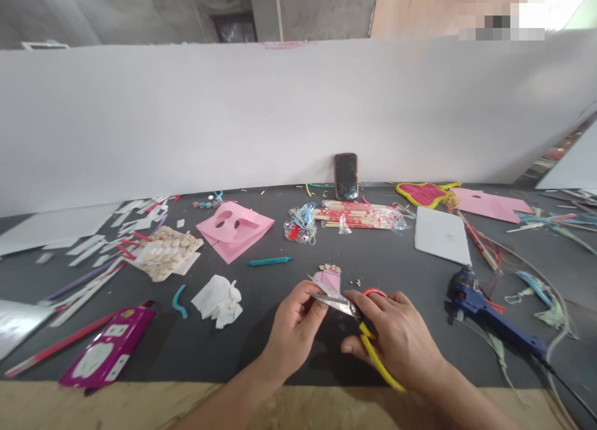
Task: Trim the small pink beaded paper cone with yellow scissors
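Note:
My right hand [396, 330] grips a pair of scissors [342, 302] with red and yellow handles. The blades point left and lie partly apart. Close to their tips, the thumb and fingers of my left hand [298, 321] are pinched together; whatever lies between them is too small to make out. Just beyond the blades is a small pink card piece [330, 281], topped with a row of little tan bits [331, 268]. The scissors partly cover its lower end. A few loose tan bits [358, 283] lie to its right.
At right is a blue glue gun [494, 324] with its cord, near a white card [442, 236]. A phone [346, 176] leans on the white partition [261, 119]. Leftward lie crumpled tissue [217, 301], a teal pen [270, 261], folded pink paper [236, 231] and a purple packet [109, 349].

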A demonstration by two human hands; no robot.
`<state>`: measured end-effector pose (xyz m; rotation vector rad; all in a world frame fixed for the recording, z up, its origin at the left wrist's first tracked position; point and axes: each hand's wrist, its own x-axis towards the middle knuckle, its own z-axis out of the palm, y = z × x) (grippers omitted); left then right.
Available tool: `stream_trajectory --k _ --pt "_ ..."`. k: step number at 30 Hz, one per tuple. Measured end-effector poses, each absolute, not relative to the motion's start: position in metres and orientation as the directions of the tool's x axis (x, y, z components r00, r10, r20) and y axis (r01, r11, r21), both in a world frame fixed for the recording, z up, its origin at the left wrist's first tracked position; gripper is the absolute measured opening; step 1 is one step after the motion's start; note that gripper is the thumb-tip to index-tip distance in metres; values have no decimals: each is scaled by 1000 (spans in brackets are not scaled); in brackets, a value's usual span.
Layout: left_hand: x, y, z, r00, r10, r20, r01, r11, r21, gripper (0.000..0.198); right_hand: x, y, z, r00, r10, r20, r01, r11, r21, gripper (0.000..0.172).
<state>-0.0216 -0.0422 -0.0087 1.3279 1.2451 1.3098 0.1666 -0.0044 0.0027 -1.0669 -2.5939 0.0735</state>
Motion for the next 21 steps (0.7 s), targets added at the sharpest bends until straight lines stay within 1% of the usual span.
stream_trajectory --k 6,10,14,17,21 --pt "-23 -42 -7 -48 981 187 168 -177 970 21 167 -6 4 -652 703 282 682 707 -186 55" --pt "-23 -42 -7 -39 982 186 181 -176 968 22 167 -6 3 -660 696 282 670 716 -198 50" --pt "-23 -42 -9 -22 981 193 163 -187 969 21 167 -5 0 -685 674 276 635 738 -227 43" --pt "-22 -42 -10 -20 983 181 141 -177 974 22 168 -5 -1 -687 675 270 635 738 -229 43" --pt "-21 -43 -11 -20 990 143 100 -140 985 21 168 -6 0 -682 679 273 652 733 -194 46"
